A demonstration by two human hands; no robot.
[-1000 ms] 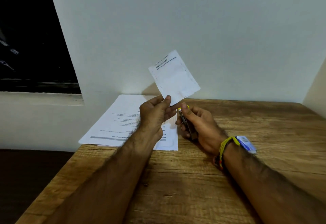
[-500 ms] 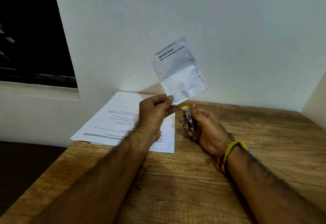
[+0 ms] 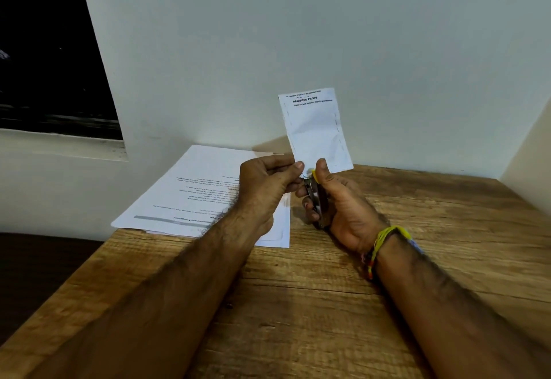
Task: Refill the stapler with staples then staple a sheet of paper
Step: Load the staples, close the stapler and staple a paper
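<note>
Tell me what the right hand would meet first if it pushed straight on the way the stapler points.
The right hand aims the stapler up and away; its tip is already at the folded paper's lower edge, pinched by the left hand. Beyond it probably the wall; depth unclear.

I see the table [image 3: 417,259] filling the lower frame, its far edge against the wall [image 3: 298,35]. A stack of papers [image 3: 193,193] lies on its far left corner. At centre, my left hand [image 3: 265,188] holds a paper slip [image 3: 316,131] upright, the right hand [image 3: 343,205] just beside it with the stapler [image 3: 316,199] at the slip's lower edge.
</note>
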